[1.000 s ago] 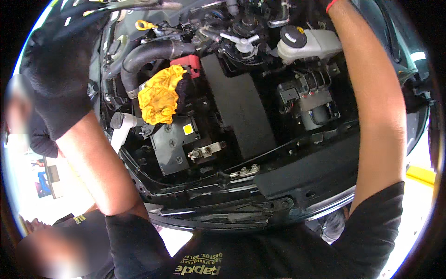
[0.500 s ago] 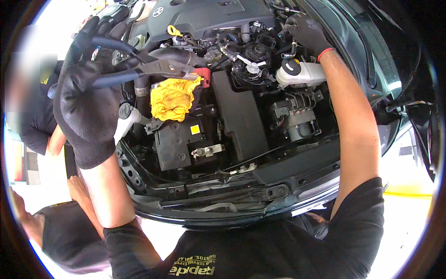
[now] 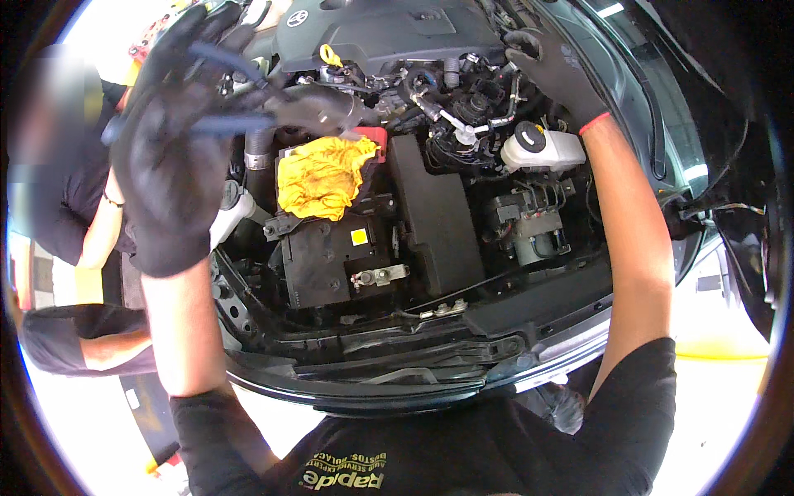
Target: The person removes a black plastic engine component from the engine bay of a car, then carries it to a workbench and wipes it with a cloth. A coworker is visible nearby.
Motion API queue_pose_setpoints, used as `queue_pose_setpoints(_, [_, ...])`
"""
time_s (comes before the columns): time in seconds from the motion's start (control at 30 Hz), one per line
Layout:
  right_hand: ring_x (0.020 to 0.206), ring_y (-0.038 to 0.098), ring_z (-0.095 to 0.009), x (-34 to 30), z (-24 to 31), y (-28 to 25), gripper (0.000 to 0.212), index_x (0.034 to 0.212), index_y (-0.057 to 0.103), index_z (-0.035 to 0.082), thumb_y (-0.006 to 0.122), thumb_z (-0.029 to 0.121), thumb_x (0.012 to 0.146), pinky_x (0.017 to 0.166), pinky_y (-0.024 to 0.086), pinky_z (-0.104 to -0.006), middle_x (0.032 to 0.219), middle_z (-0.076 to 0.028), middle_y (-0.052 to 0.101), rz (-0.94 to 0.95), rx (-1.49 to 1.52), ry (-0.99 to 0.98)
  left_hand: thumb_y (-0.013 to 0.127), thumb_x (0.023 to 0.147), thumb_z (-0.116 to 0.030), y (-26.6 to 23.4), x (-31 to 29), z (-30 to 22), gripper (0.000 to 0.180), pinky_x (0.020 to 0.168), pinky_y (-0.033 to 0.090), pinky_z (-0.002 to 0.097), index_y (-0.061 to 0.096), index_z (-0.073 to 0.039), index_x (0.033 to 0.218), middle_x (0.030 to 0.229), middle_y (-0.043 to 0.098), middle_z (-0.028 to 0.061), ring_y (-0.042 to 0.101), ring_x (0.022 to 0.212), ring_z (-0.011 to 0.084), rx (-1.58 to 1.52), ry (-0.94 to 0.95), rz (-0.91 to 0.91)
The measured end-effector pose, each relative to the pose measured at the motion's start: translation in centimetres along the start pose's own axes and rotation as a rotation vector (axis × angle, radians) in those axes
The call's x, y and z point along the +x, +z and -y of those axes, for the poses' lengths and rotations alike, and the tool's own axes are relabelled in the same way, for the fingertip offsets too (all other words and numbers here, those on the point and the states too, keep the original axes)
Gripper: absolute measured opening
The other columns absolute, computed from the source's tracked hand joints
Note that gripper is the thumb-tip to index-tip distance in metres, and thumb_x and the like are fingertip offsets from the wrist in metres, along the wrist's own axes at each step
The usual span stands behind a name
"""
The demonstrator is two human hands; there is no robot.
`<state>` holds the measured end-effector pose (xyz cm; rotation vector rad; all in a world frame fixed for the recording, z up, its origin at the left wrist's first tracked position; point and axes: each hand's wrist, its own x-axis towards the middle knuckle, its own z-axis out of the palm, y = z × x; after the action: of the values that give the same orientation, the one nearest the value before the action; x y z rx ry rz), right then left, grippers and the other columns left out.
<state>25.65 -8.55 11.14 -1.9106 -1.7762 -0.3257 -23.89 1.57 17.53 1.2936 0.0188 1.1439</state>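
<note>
My left hand [image 3: 172,178], in a black work glove, is raised over the left side of the engine bay and blurred by motion. It grips blue-handled pliers [image 3: 236,125], their jaws smeared. To the right of them lies a crumpled yellow cloth [image 3: 321,178], spread over the rear of a black car battery [image 3: 313,266] beside a red cover [image 3: 374,142]. At the far right my gloved right hand [image 3: 556,73] reaches in among hoses behind the white fluid reservoir [image 3: 544,151]. Its fingers are curled; whatever lies between them is hidden.
A black engine cover [image 3: 372,33] spans the back, with a yellow dipstick loop [image 3: 330,55] before it. A long black box [image 3: 434,219] sits right of the battery. The car's front edge [image 3: 356,382] runs before me. Another person [image 3: 62,190] is at the left.
My left hand and the pliers have tilted, and the pliers' jaws have drawn back from the cloth. The view has shifted slightly. My right hand stays among the hoses.
</note>
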Motion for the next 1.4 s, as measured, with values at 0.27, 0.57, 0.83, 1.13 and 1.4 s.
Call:
queue_pose_setpoints(0.27, [0.113, 0.063, -0.022, 2.0, 18.5, -4.1, 0.035, 0.125, 0.062, 0.002, 0.067, 0.021, 0.096, 0.097, 0.051, -0.0352, 0.121, -0.011, 0.066, 0.167, 0.979, -0.082, 0.062, 0.092, -0.010, 6.6, 12.6, 10.1, 0.015, 0.090, 0.053, 0.0463, 0.075, -0.002, 0.089, 0.091, 0.074, 0.0200, 0.072, 0.084, 0.0317, 1.049, 0.966, 0.231])
queue_pose_setpoints(0.57, [0.107, 0.068, -0.026, 2.5, 11.0, -0.9, 0.022, 0.117, 0.068, 0.004, 0.062, 0.009, 0.096, 0.101, 0.053, -0.0439, 0.103, -0.013, 0.073, -0.270, -0.196, -0.340, 0.065, 0.094, -0.017, 5.9, 13.5, 17.2, 0.027, 0.097, 0.052, 0.0450, 0.069, 0.000, 0.115, 0.106, 0.072, 0.0241, 0.071, 0.103, 0.0359, 0.962, 0.844, 0.326])
queue_pose_setpoints(0.83, [0.086, 0.067, -0.026, 6.5, 6.2, 3.4, 0.014, 0.095, 0.067, -0.001, 0.065, 0.005, 0.083, 0.075, 0.056, -0.0325, 0.089, -0.011, 0.068, -0.399, 1.278, 0.497, 0.064, 0.094, -0.027, 0.3, 7.6, 25.0, 0.040, 0.086, 0.056, 0.0423, 0.063, 0.000, 0.122, 0.104, 0.071, 0.0233, 0.069, 0.093, 0.0396, 1.118, 0.112, 0.588])
queue_pose_setpoints(1.13, [0.070, 0.061, -0.024, 6.1, 3.5, 2.3, 0.012, 0.080, 0.060, 0.006, 0.051, 0.007, 0.088, 0.063, 0.054, -0.0352, 0.078, -0.010, 0.061, -0.502, 1.534, 0.390, 0.071, 0.098, -0.022, 3.7, 8.5, 23.4, 0.031, 0.075, 0.059, 0.0288, 0.064, -0.006, 0.123, 0.101, 0.072, 0.0050, 0.070, 0.086, 0.0127, 0.142, -0.810, 0.227])
queue_pose_setpoints(1.4, [0.069, 0.059, -0.023, 7.2, 3.9, -0.1, 0.042, 0.074, 0.058, 0.006, 0.050, 0.030, 0.107, 0.064, 0.054, -0.0360, 0.073, -0.010, 0.058, -0.627, 1.660, 0.201, 0.080, 0.091, -0.033, 4.6, 10.2, 28.7, 0.035, 0.068, 0.054, 0.0318, 0.072, -0.001, 0.101, 0.080, 0.072, 0.0072, 0.066, 0.075, 0.0134, 1.021, -0.170, 0.154])
